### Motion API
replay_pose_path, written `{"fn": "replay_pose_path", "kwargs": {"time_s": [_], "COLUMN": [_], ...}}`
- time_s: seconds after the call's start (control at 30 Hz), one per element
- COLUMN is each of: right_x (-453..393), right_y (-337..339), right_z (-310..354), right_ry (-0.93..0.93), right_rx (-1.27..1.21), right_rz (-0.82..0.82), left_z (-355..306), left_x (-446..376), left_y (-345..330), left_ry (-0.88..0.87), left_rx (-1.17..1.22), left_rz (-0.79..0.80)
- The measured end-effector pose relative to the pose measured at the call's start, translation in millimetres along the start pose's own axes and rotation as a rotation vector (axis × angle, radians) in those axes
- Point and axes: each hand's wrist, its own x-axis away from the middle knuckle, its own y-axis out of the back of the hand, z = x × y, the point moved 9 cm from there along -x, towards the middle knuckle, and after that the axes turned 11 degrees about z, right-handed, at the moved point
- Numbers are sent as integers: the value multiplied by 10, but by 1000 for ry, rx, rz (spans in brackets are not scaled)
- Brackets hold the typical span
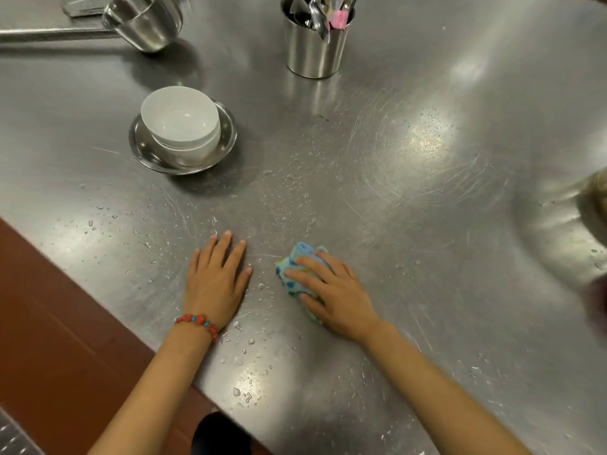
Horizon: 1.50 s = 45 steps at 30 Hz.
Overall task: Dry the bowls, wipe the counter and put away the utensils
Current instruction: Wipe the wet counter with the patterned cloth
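Note:
My right hand (331, 292) presses a bunched blue patterned cloth (300, 261) onto the steel counter (410, 198), fingers wrapped over it. My left hand (216, 277) lies flat on the counter beside it, fingers spread, holding nothing; a red bead bracelet is on that wrist. Water droplets speckle the counter around and ahead of both hands. Two white bowls (182, 121) sit stacked inside a shallow steel dish (226, 139) at the middle left. A steel cup (313, 52) at the back holds several utensils, one with a pink handle.
A steel ladle (144, 24) with a long handle lies at the back left. The counter's front edge runs diagonally from the left to the bottom, with red-brown floor (49, 323) below it. A blurred brownish object (596, 205) sits at the right edge.

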Motion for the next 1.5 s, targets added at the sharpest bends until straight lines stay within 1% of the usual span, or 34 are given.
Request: {"fn": "replay_pose_path", "kwargs": {"time_s": [0.07, 0.17, 0.23, 0.27, 0.33, 0.4, 0.43, 0.5, 0.57, 0.67, 0.73, 0.77, 0.83, 0.93, 1.03, 1.1, 1.17, 1.23, 1.27, 1.3, 1.33, 1.43, 1.5], "right_x": [-228, -678, -810, -812, -763, -675, -647, -728, -926, -1290, -1425, -1444, -1397, -1270, -1387, -1598, -1802, -1917, -1935, -1932, -1925, -1803, -1851], "right_y": [74, 311, 381, 348, 193, 25, -3, 78, 238, 515, 574, 569, 509, 405, 535, 733, 927, 1004, 992, 945, 871, 639, 695], "right_z": [-258, -715, -772, -697, -348, 12, 72, -6, -264, -778, -922, -923, -805, -551, -775, -1115, -1463, -1610, -1591, -1508, -1373, -959, -998], "right_ry": [-42, -291, -439, -475, -420, -359, -350, -337, -410, -649, -762, -775, -711, -524, -454, -499, -622, -730, -746, -719, -653, -446, -374], "right_rx": [-22, -22, -58, -81, -72, -17, -11, -25, -36, -89, -105, -113, -136, -88, -64, -42, -66, -87, -96, -99, -88, -35, -47], "right_rz": [15, -85, -171, -199, -214, -193, -191, -213, -251, -310, -333, -341, -361, -352, -303, -314, -345, -382, -386, -375, -360, -309, -284], "left_z": [47, 61, 62, 64, 74, 122, 148, 236, 324, 428, 476, 498, 524, 558, 556, 543, 537, 538, 536, 533, 534, 562, 562], "left_x": [2, 10, -7, -15, -53, -127, -167, -272, -375, -483, -521, -530, -545, -589, -610, -618, -625, -626, -626, -618, -620, -655, -653], "left_y": [11, 3, 11, 33, 116, 212, 253, 318, 365, 409, 425, 423, 407, 358, 357, 369, 363, 361, 357, 357, 358, 308, 287], "left_ry": [1, -18, -39, -54, -88, -114, -119, -117, -131, -155, -175, -179, -193, -186, -213, -227, -239, -246, -249, -252, -252, -226, -240], "left_rx": [-11, -22, -1, 6, 13, 16, 13, 11, -6, -27, -26, -26, -46, -51, -81, -90, -104, -126, -131, -132, -135, -152, -169], "left_rz": [9, 31, 41, 34, 1, -4, -4, 5, 10, 4, -8, -9, -5, 39, 21, 19, 21, 16, 13, 8, 8, 93, 89]}}
